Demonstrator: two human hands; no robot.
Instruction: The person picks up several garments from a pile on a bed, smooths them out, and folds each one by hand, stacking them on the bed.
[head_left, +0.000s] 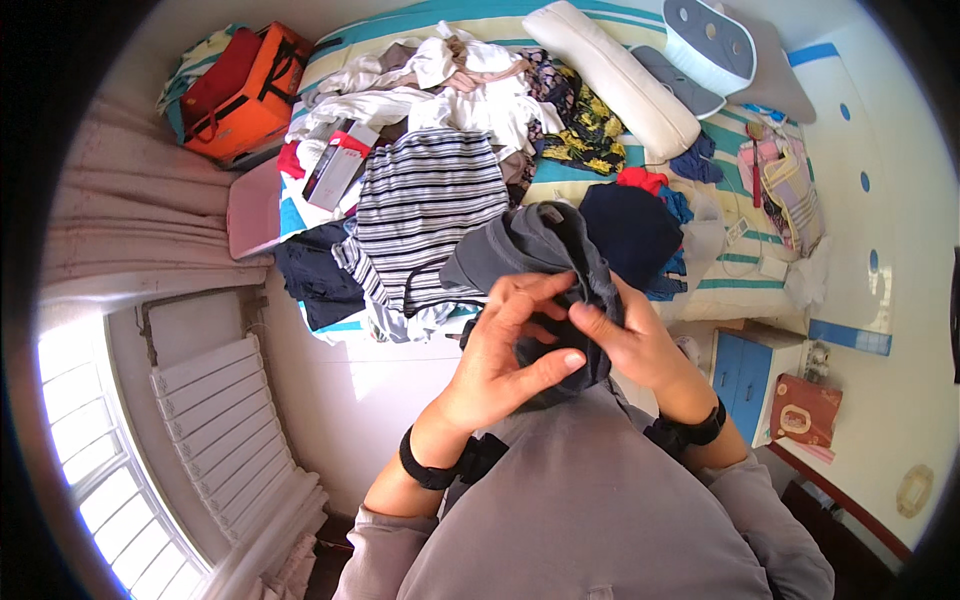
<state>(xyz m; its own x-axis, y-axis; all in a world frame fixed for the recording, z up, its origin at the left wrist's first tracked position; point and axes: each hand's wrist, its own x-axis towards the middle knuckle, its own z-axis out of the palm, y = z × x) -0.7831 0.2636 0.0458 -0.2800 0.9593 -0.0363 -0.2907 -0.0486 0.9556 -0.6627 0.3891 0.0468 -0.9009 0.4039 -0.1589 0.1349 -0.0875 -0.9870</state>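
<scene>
A bundled dark grey garment (525, 232) is held up in front of my body, with its folded layers and a small label showing at the top. My right hand (634, 330) grips its right edge, the thumb pressed on the cloth. Against the near side of the bundle, my left hand (502, 337) has its fingers bent at the folds and its thumb standing apart; whether it grips the cloth is unclear. Behind the bundle, a black-and-white striped garment (435, 202) lies spread on the bed. A folded navy garment (630, 232) lies just beyond my right hand.
White clothes (480, 105) and a yellow-flowered black cloth (585, 135) heap on the striped bed (750, 300). A box (341, 169) lies at their left. Farther off are a cream bolster (611, 79) and an orange bag (247, 97). A radiator (217, 435) stands left, a blue-doored cabinet (739, 367) right.
</scene>
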